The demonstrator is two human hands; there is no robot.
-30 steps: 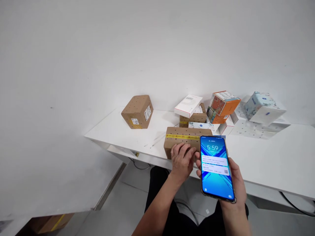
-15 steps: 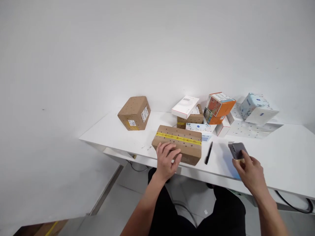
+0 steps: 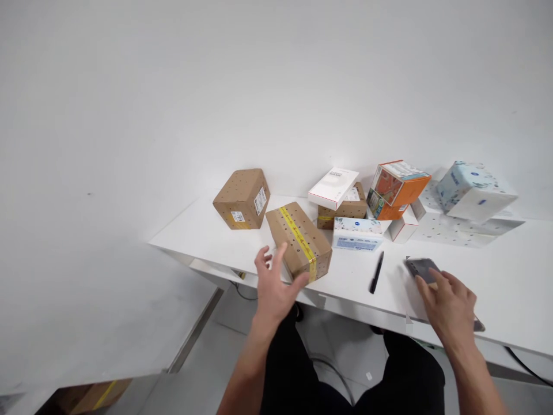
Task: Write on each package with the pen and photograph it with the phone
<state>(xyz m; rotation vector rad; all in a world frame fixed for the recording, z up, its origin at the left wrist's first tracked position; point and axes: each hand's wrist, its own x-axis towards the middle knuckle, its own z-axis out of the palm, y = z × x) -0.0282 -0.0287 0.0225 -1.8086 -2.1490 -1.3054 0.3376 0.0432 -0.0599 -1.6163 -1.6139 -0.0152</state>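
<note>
A brown cardboard box [image 3: 298, 239] with yellow tape lies at an angle close to the table's front edge. My left hand [image 3: 276, 285] is at its near left side, fingers spread, with the thumb by the box's front lower corner; whether it touches cannot be told. Over at the right, my right hand [image 3: 449, 300] has thumb and fingers on a dark grey smartphone [image 3: 421, 268], camera side up, low over or on the table. The hand covers much of the phone. Between the hands lies a black pen [image 3: 377, 272].
Along the wall on the white table [image 3: 190, 242] stand another brown box [image 3: 242, 199], a flat white box [image 3: 334, 187] on a smaller carton [image 3: 343, 213], a tissue pack [image 3: 358, 233], orange boxes [image 3: 397, 190], and a floral pack [image 3: 473, 190] on a white dotted package [image 3: 458, 229].
The taped box has turned from sideways to slanting, and my left hand has moved off its top with fingers spread. The phone has tipped flatter; the blue glow on the table beneath it is gone.
</note>
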